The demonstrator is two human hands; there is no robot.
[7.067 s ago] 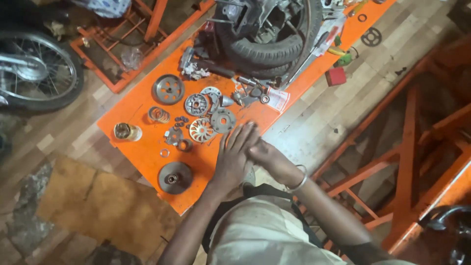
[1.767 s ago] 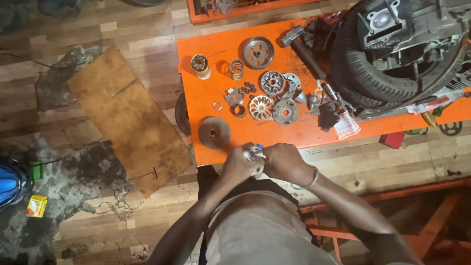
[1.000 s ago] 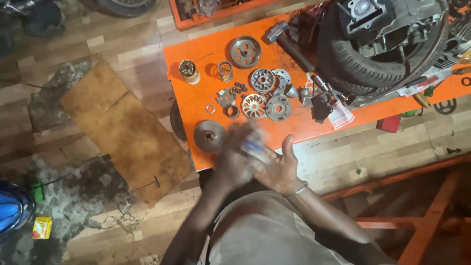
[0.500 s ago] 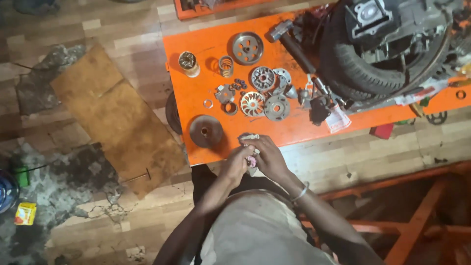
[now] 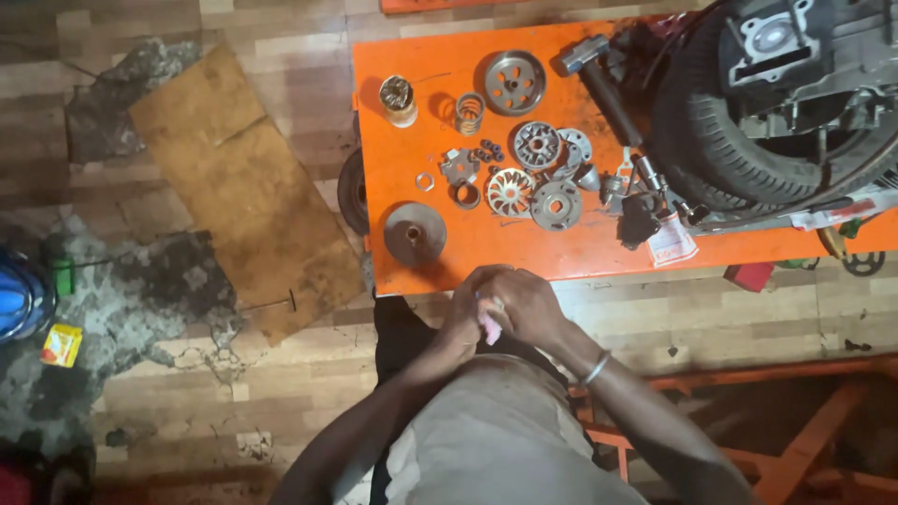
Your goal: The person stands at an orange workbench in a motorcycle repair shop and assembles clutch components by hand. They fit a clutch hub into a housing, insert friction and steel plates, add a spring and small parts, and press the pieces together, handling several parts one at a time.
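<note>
two hands clasped over a small pale piece

both hands meet at the near edge of the orange table (image 5: 599, 257). the left hand (image 5: 465, 318) and the right hand (image 5: 526, 304) close together around a small pinkish object (image 5: 489, 325), mostly hidden between the palms; its kind cannot be told. it looks light and small enough to pinch, probably soft or slippery, so a fingertip hold by its edges seems safest. just beyond the hands lies a dark round drum (image 5: 414, 233), likely heavy and stiff, with toothed metal discs (image 5: 533, 182) farther on and a tyre (image 5: 720, 140) on the right.
</note>
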